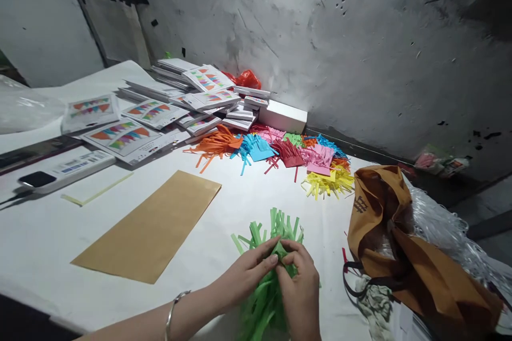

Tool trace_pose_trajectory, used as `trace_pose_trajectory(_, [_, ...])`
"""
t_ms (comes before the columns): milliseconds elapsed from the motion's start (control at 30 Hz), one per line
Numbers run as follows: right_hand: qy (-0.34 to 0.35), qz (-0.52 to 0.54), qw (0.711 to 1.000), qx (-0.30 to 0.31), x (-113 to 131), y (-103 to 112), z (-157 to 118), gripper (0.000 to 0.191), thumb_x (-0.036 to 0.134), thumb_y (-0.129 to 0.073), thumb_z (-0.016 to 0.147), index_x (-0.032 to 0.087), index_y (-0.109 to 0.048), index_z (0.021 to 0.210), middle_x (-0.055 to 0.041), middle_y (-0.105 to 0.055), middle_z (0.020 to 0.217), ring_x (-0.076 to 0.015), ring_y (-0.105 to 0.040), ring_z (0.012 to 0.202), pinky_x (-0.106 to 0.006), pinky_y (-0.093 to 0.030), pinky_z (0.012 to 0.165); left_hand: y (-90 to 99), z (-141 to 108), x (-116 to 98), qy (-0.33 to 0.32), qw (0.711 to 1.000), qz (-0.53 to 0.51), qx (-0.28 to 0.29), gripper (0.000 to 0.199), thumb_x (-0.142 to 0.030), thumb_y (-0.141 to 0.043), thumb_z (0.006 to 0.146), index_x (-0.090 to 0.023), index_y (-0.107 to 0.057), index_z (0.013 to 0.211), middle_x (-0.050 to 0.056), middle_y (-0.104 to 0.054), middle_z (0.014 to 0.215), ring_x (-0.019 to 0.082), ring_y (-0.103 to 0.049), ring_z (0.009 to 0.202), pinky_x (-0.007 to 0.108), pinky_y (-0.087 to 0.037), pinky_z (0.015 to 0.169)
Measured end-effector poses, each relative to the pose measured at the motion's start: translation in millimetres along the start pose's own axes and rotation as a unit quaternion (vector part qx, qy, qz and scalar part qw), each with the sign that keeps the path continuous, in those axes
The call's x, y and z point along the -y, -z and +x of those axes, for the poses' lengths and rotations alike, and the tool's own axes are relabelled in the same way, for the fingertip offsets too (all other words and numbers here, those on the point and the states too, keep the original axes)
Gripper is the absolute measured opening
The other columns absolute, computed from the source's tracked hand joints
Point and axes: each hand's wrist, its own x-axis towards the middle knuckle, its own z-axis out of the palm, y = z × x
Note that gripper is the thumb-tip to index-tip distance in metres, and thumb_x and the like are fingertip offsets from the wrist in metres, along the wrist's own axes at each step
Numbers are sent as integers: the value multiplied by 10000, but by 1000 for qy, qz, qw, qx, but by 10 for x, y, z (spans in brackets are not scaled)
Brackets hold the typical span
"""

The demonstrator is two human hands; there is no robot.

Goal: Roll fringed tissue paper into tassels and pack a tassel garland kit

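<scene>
A green paper tassel point(262, 306) with fringed strips at both ends is held near the front of the table. Its middle is pinched from the left by my left hand point(252, 272), which wears a bracelet at the wrist. From the other side my right hand point(298, 285) grips the same middle part, thumb and fingers close together. The fringe fans out beyond my fingertips and also hangs down between my wrists. Part of the folded middle is hidden by my fingers.
Coloured fringed paper tassels point(288, 152) lie along the back. Stacked printed cards point(152, 112) and a white box point(284, 116) stand behind. A brown paper sheet point(152, 224) lies left, near a white device point(66, 173). On the right are a brown bag point(432, 272) and clear plastic point(444, 229).
</scene>
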Motion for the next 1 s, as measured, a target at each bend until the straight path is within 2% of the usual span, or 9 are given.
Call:
trace_pose_trajectory(133, [-40, 71, 994, 73, 104, 83, 44, 243, 272, -621, 825, 219, -505, 618, -59, -673, 1071, -226, -619, 1072, -334, -454, 933, 61, 0, -45, -40, 996, 75, -3, 526, -547, -520, 953, -227, -583, 1366, 95, -644, 1356, 297, -584, 1240, 417, -474, 1041])
trace_pose_trajectory(233, [-23, 56, 994, 95, 104, 124, 49, 207, 307, -596, 886, 217, -582, 700, -52, -677, 1045, -214, -627, 1040, -322, -470, 909, 124, 2, -98, -60, 984, 166, -15, 414, -438, -445, 989, -218, -626, 1289, 96, -704, 1237, 280, -645, 1123, 399, -509, 962])
trace_pose_trajectory(400, [154, -127, 980, -19, 68, 123, 34, 115, 264, -541, 909, 213, -626, 967, -86, -689, 1073, -262, -612, 1040, -416, -482, 917, 246, 28, -102, -153, 922, 357, -2, 347, -205, -424, 894, -199, -647, 1160, 106, -724, 1070, 279, -669, 961, 397, -532, 841])
trace_pose_trajectory(500, [203, -166, 965, 23, 114, 133, 64, 314, 196, -502, 902, 196, -602, 1199, -91, -710, 1085, -243, -655, 993, -380, -514, 875, 297, 42, -61, -193, 891, 411, 19, 318, -149, -441, 854, -206, -629, 1104, 88, -715, 976, 249, -665, 862, 352, -533, 758])
trace_pose_trajectory(567, [171, -157, 969, 88, 157, 163, 101, 304, 163, -455, 906, 210, -650, 1135, -61, -735, 993, -207, -689, 888, -314, -525, 797, 314, 46, -29, -212, 881, 423, 19, 308, -118, -469, 826, -207, -616, 1081, 84, -709, 968, 250, -661, 860, 355, -532, 756])
trace_pose_trajectory(667, [84, -126, 979, 139, 207, 220, 147, 259, 202, -449, 917, 220, -700, 975, -32, -744, 919, -191, -695, 825, -273, -496, 736, 331, 50, 3, -249, 880, 403, -28, 460, -81, -498, 823, -224, -544, 1258, 121, -660, 1196, 282, -636, 1050, 403, -526, 872])
trace_pose_trajectory(767, [13, -63, 988, 143, 234, 248, 146, 250, 317, -488, 929, 219, -718, 953, -16, -733, 855, -184, -665, 758, -257, -463, 680, 355, 55, -13, -322, 858, 395, -54, 474, -89, -500, 890, -281, -533, 1322, 119, -594, 1314, 288, -581, 1150, 434, -484, 958])
trace_pose_trajectory(900, [-54, 40, 989, 131, 240, 223, 110, 248, 408, -572, 887, 208, -719, 872, 0, -700, 775, -174, -622, 729, -233, -454, 653, 378, 29, -116, -406, 828, 383, -51, 247, -129, -496, 959, -264, -644, 1103, 100, -649, 1165, 268, -559, 1097, 416, -475, 950])
trace_pose_trajectory(1000, [-74, 69, 992, 74, 154, 272, 146, 302, 471, -607, 846, 192, -712, 797, -12, -700, 752, -189, -637, 733, -236, -486, 650, 388, -23, -227, -432, 835, 339, -37, 167, -154, -488, 972, -240, -630, 959, 106, -666, 1078, 261, -559, 1072, 412, -483, 925])
